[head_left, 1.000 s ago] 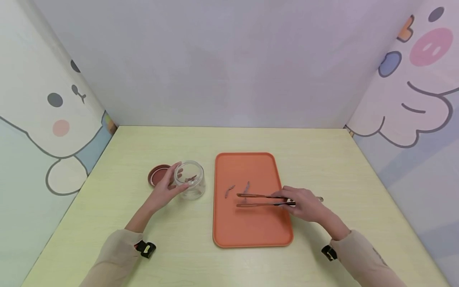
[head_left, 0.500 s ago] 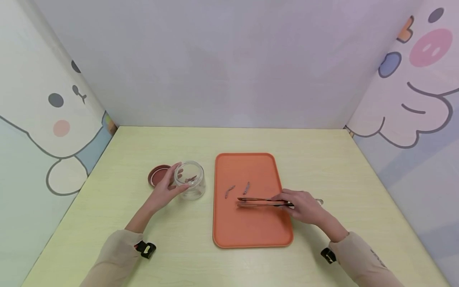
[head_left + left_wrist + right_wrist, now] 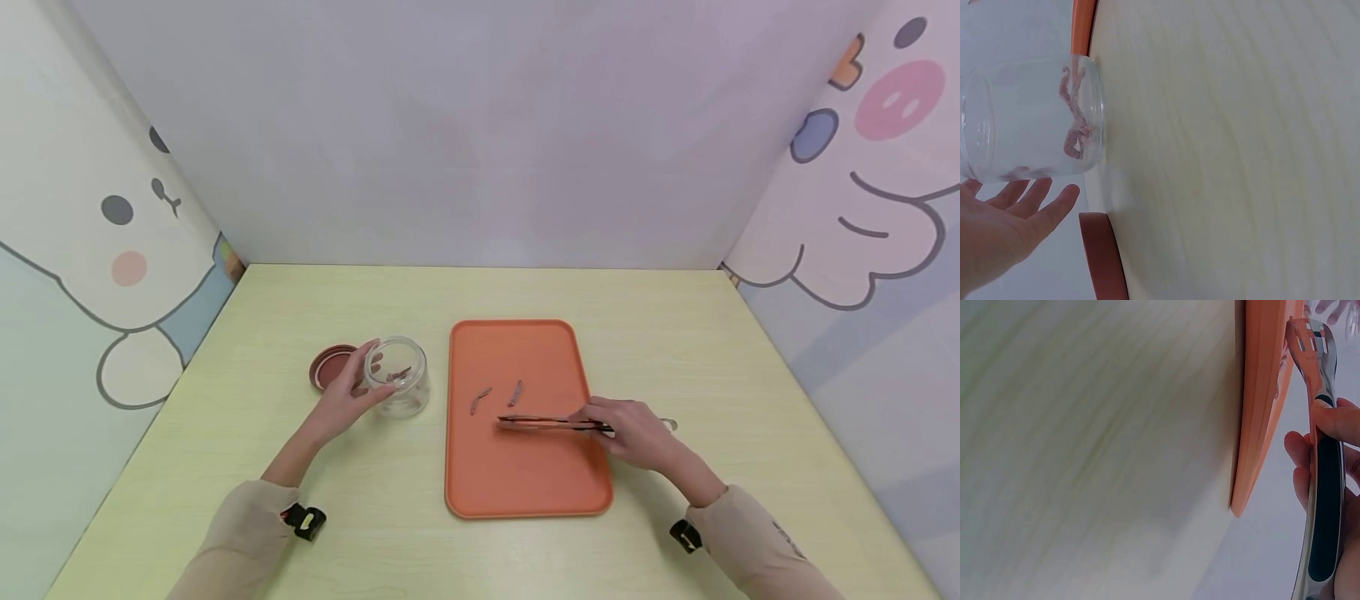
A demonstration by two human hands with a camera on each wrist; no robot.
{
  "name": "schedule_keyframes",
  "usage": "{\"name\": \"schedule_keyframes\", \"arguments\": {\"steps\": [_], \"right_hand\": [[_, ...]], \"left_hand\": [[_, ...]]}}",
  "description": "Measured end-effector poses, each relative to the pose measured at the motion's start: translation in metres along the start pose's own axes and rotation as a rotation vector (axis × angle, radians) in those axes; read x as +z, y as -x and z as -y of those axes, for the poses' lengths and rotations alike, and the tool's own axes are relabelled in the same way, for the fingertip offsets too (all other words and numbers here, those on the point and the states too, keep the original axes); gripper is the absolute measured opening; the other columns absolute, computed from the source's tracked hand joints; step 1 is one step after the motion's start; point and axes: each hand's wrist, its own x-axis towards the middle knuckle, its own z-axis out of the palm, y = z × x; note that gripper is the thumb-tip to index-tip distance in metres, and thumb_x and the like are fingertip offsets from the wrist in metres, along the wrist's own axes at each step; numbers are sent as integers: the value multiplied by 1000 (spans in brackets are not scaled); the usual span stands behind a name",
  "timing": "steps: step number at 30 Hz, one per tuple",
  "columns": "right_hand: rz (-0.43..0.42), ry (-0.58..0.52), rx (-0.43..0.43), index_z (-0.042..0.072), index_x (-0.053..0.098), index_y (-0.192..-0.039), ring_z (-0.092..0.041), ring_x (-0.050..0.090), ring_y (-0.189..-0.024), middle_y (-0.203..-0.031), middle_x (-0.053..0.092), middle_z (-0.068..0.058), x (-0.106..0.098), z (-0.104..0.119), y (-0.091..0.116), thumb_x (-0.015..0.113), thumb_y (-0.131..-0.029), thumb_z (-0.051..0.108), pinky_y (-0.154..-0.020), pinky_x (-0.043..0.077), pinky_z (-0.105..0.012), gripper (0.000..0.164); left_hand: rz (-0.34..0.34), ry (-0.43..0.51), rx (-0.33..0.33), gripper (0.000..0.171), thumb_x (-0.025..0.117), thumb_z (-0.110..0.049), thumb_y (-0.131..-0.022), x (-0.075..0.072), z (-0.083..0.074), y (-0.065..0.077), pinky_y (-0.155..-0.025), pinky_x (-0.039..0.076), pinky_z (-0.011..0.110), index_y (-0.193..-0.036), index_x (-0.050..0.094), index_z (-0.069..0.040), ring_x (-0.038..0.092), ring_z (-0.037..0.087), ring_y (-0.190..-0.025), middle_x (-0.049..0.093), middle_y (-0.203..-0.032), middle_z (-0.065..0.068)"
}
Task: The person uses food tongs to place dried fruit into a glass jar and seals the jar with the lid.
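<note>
- Head view: pale walls [image 3: 480, 133] rise behind and on both sides, the side ones printed with cartoon animals.
- The counter [image 3: 360, 500] is light yellow wood and carries everything here.
- The tray [image 3: 525, 487], orange with rounded corners, lies on the counter between the two hands.
- Two beige sleeves [image 3: 240, 533] reach in from the near edge, each with a black strap [image 3: 305, 520] at the wrist.
- The right hand [image 3: 633, 427] is at the tray's right edge, its thumb and fingers gripping the tongs.
- The left hand [image 3: 347, 402] grips the jar from its left, thumb on the near side, fingers on the far side.
- The tongs [image 3: 1325, 512], metal with dark grips and slotted tips, point left over the tray, both arms close together; whether anything sits between the tips I cannot tell.
- The jar [image 3: 1029, 119] is clear glass, upright and uncovered, left of the tray.
- The lid [image 3: 330, 367], reddish brown, lies on the counter left of the jar, just beyond the left hand.
- Thin pinkish strips: two [image 3: 515, 393] lie apart on the tray near the tongs' tips; more [image 3: 1076, 128] lie at the jar's bottom.
</note>
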Motion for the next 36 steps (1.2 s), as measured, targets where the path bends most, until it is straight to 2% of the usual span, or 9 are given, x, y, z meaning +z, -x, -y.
{"name": "schedule_keyframes", "arguments": {"steps": [16, 28, 36], "right_hand": [[-48, -104, 28, 19, 62, -95, -1, 49, -64, -88, 58, 11, 2, -3, 3, 70, -71, 1, -54, 44, -22, 31], [-130, -103, 5, 18, 64, -95, -1, 43, -58, -81, 57, 10, -6, -7, -4, 68, -70, -2, -47, 38, -19, 32], [-173, -111, -33, 16, 63, -94, -1, 40, -55, -78, 54, 12, -17, -8, -19, 70, -69, -2, -44, 34, -18, 31]], "left_hand": [[0, 1, 6, 72, 64, -24, -82, 0, 0, 0, -90, 37, 45, -139, 20, -17, 31, 32, -122, 33, -133, 23], [0, -4, 11, 73, 64, -24, -82, 0, 0, 1, -89, 37, 47, -139, 19, -16, 30, 34, -122, 33, -132, 24], [-4, 2, 9, 72, 64, -24, -82, 0, 0, 1, -89, 37, 47, -139, 20, -17, 31, 33, -122, 33, -132, 24]]}}
